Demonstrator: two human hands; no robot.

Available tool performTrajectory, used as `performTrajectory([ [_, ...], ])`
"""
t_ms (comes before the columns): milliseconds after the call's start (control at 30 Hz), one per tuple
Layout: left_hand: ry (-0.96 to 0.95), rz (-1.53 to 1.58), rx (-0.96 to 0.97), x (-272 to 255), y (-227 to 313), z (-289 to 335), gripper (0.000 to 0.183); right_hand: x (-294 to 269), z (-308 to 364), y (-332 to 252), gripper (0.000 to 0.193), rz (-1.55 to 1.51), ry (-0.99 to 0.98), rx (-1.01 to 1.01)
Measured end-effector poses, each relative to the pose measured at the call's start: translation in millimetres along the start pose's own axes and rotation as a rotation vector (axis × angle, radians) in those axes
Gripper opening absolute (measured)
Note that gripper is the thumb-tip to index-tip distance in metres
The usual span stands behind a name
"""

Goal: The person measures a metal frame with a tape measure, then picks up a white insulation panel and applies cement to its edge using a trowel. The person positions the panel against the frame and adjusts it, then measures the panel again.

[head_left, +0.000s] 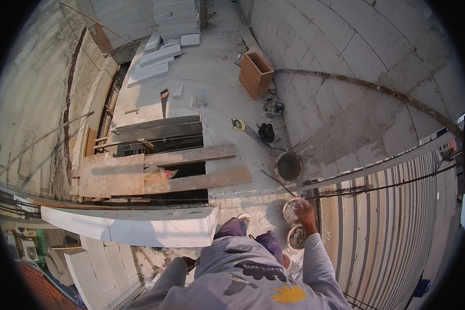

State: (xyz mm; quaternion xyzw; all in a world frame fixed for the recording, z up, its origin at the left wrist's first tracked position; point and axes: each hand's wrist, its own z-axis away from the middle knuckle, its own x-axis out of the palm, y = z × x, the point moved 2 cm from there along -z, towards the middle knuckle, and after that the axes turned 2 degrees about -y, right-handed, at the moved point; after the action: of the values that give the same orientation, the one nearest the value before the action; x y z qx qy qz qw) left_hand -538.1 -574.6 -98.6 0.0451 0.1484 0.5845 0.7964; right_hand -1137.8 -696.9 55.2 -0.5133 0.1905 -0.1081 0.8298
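My right hand [306, 217] is over the right side of a round bucket [289, 211], its fingers curled. Whatever those fingers grip, if anything, is too small or hidden to make out. Just nearer stands a second bucket [296, 237] with grey, lumpy material inside. My left hand [191, 263] hangs low beside my body, dark and partly covered by my clothing; its fingers do not show clearly. Ahead of it runs a low wall of white blocks [134, 227].
Planks [191, 155] and a board [111, 175] partly cover a floor opening [188, 197]. Two handsaws, one orange-handled [164, 98] and one yellow-handled [239, 124], lie beyond. A dark bucket [288, 167], wooden box [257, 75], white blocks [157, 58] and corrugated roofing [377, 217] surround me.
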Motion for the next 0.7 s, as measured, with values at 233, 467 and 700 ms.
performTrajectory([
  [233,0.021,0.337,-0.058,-11.8,118.3,-26.2,0.030,-57.8,-123.1,81.8,0.023,0.406,-0.309,0.056],
  [467,0.068,0.570,-0.091,-86.9,240.0,-62.8,0.031,-71.0,-277.1,35.8,0.022,0.708,-0.559,0.032],
  [700,0.161,0.597,-0.137,-244.2,267.6,-83.2,0.032,-37.6,-430.1,-109.6,0.028,0.516,-0.483,-0.062],
])
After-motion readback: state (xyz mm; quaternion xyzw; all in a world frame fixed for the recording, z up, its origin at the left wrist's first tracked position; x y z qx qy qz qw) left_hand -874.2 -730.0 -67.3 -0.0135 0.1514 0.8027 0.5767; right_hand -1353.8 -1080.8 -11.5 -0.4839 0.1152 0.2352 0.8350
